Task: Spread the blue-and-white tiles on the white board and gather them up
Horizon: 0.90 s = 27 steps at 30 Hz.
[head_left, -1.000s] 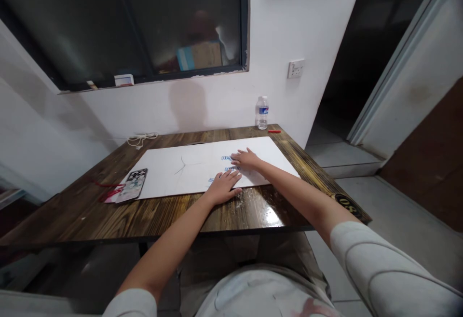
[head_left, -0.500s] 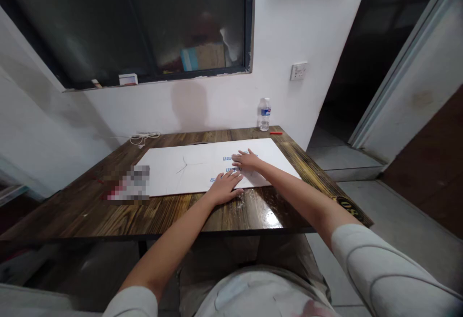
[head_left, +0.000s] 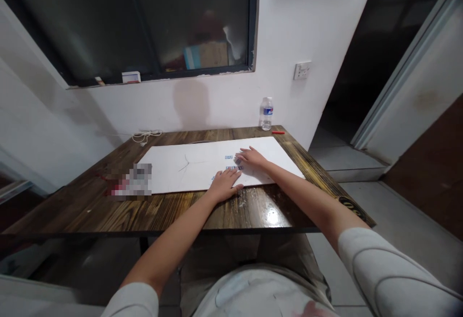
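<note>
A long white board [head_left: 170, 167] with thin dark lines on its left half lies on the wooden table [head_left: 173, 211]. Several small blue-and-white pieces [head_left: 228, 157] are on its right half. My left hand [head_left: 224, 185] rests palm down at the board's front edge, fingers spread beside the nearer row of pieces. Farther back and to the right, my right hand [head_left: 251, 157] lies low over the board, fingers stretched out to the left by a blue-marked piece [head_left: 238, 161]. Nothing shows in either hand's grasp.
A plastic bottle [head_left: 267, 114] and a red pen-like item [head_left: 278, 132] are at the table's back right corner. A white cable [head_left: 146, 136] lies at the back left. One blurred item [head_left: 132, 182] sits by the board's left end. A wall rises behind the table.
The view has shifted slightly. My right hand has moved a little over the board, and a blue-marked piece now shows by its fingertips. My left hand stays nearly in place.
</note>
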{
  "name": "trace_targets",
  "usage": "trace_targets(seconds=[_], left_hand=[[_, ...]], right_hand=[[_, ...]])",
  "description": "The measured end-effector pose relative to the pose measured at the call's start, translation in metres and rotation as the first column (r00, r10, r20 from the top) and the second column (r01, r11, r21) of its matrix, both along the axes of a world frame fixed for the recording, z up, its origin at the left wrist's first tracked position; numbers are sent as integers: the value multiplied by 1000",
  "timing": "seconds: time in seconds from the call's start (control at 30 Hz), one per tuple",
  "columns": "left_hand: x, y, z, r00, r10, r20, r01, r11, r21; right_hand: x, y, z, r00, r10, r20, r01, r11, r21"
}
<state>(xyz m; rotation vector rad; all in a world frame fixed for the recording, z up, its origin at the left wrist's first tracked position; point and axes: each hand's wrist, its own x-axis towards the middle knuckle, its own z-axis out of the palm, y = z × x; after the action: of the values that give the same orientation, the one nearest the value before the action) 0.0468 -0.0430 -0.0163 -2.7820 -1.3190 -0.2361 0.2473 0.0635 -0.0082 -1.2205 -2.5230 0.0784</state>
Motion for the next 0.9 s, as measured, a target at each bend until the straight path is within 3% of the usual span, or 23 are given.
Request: trace_targets(seconds=[0.23,0.4,0.6,0.7,0.8,0.9], left_hand=[[-3,5,-2,974,219,50,-221,975,31],[0,5,-1,992,126,28,-126,992,14],[5,5,-1,963,265,44,-267,962,55],[4,3,3,994,112,20,-113,992,56],[5,0,8,994,-103,-23,104,995,15],[7,-2,8,994,-105,-38,104,994,-22]], right_hand=[[54,-17,-2,966,118,-230,-99,991,93],[75,-43,-9,960,229,-164,-210,970,122],[81,-55,-17,977,130,-167,-97,976,193],[89,-53,-16,974,111,-200,-75,981,179],[100,-53,-15,963,178,-202,-153,979,134],[107,-56,-14,959,200,-200,-187,979,80]])
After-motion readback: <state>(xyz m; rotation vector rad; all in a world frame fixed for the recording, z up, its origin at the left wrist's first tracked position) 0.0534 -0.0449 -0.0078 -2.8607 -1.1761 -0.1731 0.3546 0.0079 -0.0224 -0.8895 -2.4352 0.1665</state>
